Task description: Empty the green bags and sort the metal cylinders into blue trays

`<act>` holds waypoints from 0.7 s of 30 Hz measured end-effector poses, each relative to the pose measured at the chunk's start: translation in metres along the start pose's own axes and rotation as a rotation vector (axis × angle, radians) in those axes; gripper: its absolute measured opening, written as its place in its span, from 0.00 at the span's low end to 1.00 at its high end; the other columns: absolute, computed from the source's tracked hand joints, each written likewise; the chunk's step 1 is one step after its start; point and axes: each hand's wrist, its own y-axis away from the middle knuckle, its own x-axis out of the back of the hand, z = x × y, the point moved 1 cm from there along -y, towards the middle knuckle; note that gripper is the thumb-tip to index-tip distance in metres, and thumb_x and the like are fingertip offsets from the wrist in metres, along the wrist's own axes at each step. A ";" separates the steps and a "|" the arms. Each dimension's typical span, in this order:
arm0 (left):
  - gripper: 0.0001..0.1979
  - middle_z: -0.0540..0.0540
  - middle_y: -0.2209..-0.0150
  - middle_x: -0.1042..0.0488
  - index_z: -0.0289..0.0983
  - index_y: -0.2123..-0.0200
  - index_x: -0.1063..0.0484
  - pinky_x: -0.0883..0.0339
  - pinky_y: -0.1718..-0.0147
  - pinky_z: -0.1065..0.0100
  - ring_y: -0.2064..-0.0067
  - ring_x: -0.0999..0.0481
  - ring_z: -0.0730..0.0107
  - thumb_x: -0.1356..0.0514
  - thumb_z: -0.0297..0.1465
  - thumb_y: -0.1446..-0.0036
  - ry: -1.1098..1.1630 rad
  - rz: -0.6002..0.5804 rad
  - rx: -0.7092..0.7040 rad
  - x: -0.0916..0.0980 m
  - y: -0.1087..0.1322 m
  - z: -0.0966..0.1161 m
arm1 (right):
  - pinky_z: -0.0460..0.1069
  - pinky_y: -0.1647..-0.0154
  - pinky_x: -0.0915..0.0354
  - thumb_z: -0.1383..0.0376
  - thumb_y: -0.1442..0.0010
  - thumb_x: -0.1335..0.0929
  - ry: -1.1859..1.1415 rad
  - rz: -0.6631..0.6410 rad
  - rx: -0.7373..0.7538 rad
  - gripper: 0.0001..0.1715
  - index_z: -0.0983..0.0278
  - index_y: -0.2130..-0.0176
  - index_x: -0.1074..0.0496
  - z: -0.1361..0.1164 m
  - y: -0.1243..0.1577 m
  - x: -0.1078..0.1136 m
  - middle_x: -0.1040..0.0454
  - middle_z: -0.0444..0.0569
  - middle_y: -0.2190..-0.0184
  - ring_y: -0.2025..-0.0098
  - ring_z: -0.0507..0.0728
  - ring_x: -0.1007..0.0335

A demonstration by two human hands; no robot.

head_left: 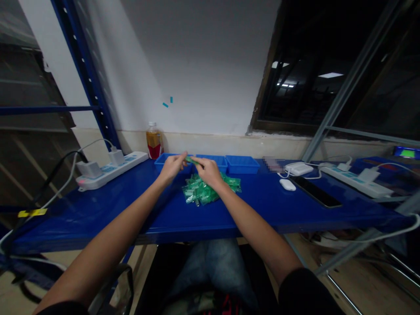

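While the lap (211,262) sits under the near edge of the blue table (108,214), the pile (201,192) of green packets lies on the table's middle, loose and overlapping, with a small grey bit (197,202) at its near side. Roughly level with the pile, over to the right, lie a phone (316,192) and a white case (288,185).

Above the pile's far side, the left hand (173,167) and right hand (210,172) meet, fingers bent in, pinching one green piece (191,160) between their fingertips; blur hides the finer grip.

The step in hand looks like working on that single piece, held apart from the pile. As I judge it, the next move calls for a steady pinch from both sides and fine finger control.

Farther off, three trays stand in a row: the left tray (161,162) partly behind the left hand, the middle tray (222,163) partly behind the right, the right tray (243,165) beside it. Their contents cannot be made out. At far left, a bottle (153,142) stands near the wall (203,78).
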 end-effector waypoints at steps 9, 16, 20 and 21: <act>0.14 0.52 0.82 0.34 0.33 0.76 0.34 0.43 0.80 0.76 0.81 0.37 0.80 0.35 0.38 0.54 0.367 0.208 0.094 0.017 -0.012 -0.007 | 0.47 0.60 0.36 0.69 0.40 0.38 -0.041 0.031 0.011 0.19 0.62 0.50 0.28 0.003 -0.003 0.006 0.24 0.46 0.68 0.67 0.53 0.30; 0.09 0.50 0.80 0.31 0.32 0.73 0.33 0.38 0.77 0.77 0.79 0.32 0.80 0.36 0.31 0.51 0.419 0.298 0.091 0.031 -0.017 -0.009 | 0.45 0.68 0.40 0.67 0.41 0.37 -0.050 0.010 -0.054 0.13 0.65 0.60 0.24 0.013 -0.007 0.013 0.27 0.44 0.76 0.74 0.51 0.34; 0.08 0.50 0.79 0.31 0.30 0.73 0.32 0.37 0.75 0.77 0.78 0.32 0.79 0.39 0.30 0.49 0.387 0.318 0.101 0.035 -0.020 -0.013 | 0.45 0.67 0.40 0.67 0.40 0.37 -0.002 -0.110 -0.049 0.13 0.64 0.59 0.25 0.012 -0.005 0.009 0.27 0.44 0.74 0.72 0.51 0.34; 0.08 0.49 0.78 0.30 0.30 0.72 0.31 0.36 0.74 0.76 0.77 0.31 0.79 0.39 0.31 0.48 0.363 0.311 0.102 0.037 -0.020 -0.014 | 0.45 0.66 0.40 0.66 0.40 0.36 0.031 -0.153 -0.054 0.13 0.64 0.58 0.25 0.011 -0.004 0.007 0.27 0.44 0.73 0.71 0.51 0.33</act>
